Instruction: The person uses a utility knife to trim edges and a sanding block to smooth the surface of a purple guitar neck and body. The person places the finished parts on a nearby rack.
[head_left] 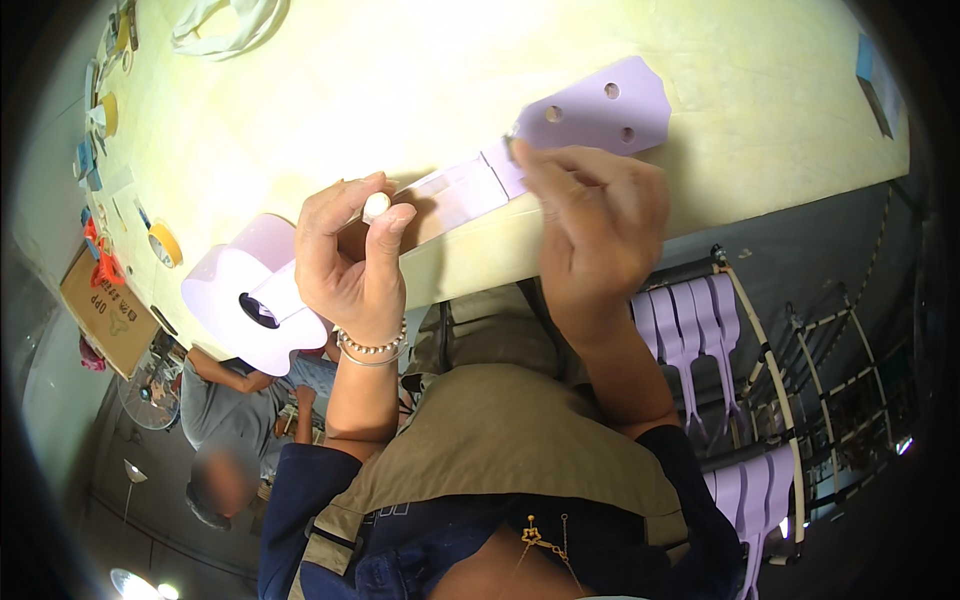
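Observation:
A pale purple ukulele lies slantwise on the table, its body with a dark sound hole to the left. Its headstock, pierced by several round holes, points to the upper right. Over the neck, my left hand is closed with a small white round-ended piece between thumb and fingers. My right hand is pinched at the join of neck and headstock, its outline blurred. Something small and dark shows at its fingertips, too unclear to name. The left hand hides part of the neck.
Tape rolls, orange-handled scissors and small tools line the left table edge. A white cloth lies at the back, a blue block far right. Purple ukulele necks hang on a rack at right. Another person works at left.

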